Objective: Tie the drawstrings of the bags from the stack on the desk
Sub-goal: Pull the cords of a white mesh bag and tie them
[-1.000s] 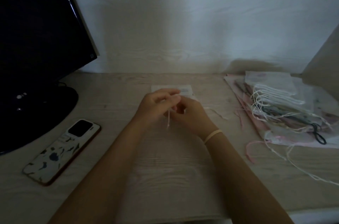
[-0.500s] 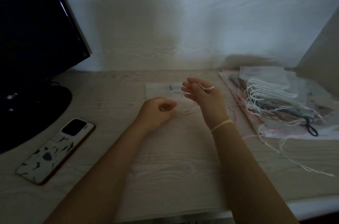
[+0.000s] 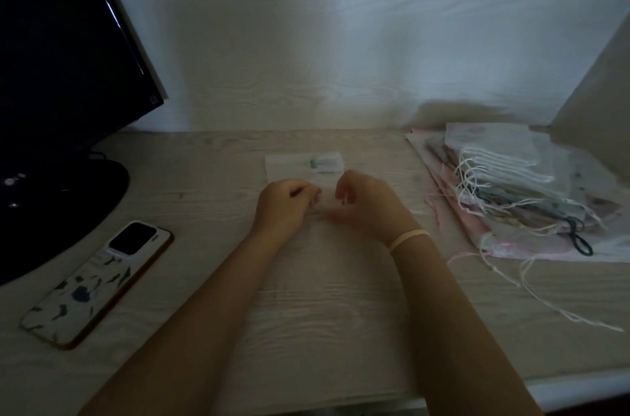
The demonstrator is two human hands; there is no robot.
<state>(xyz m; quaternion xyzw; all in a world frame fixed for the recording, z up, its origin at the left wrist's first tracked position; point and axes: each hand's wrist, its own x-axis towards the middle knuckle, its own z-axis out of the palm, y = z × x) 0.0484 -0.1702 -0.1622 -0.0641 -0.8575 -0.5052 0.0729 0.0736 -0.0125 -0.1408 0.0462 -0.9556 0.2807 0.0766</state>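
A small white drawstring bag [image 3: 300, 166] with a green print lies flat on the desk's middle, its near end hidden by my hands. My left hand [image 3: 284, 207] pinches the bag's white drawstring [image 3: 313, 203] between thumb and forefinger. My right hand [image 3: 366, 205], a pale band on its wrist, has curled fingers close beside the left; the scene is dim and blurred, so its hold on the string is not plain. A stack of bags [image 3: 511, 190] with several loose white and pink strings lies at the right.
A dark monitor [image 3: 64, 50] on a round black stand fills the left. A phone [image 3: 99, 282] in a patterned case lies face down near the desk's left front. A black hair tie [image 3: 579, 238] rests on the stack. The wall stands close behind.
My right hand, raised with string looped over its fingers half a second ago, has come back down beside my left hand over the bag.
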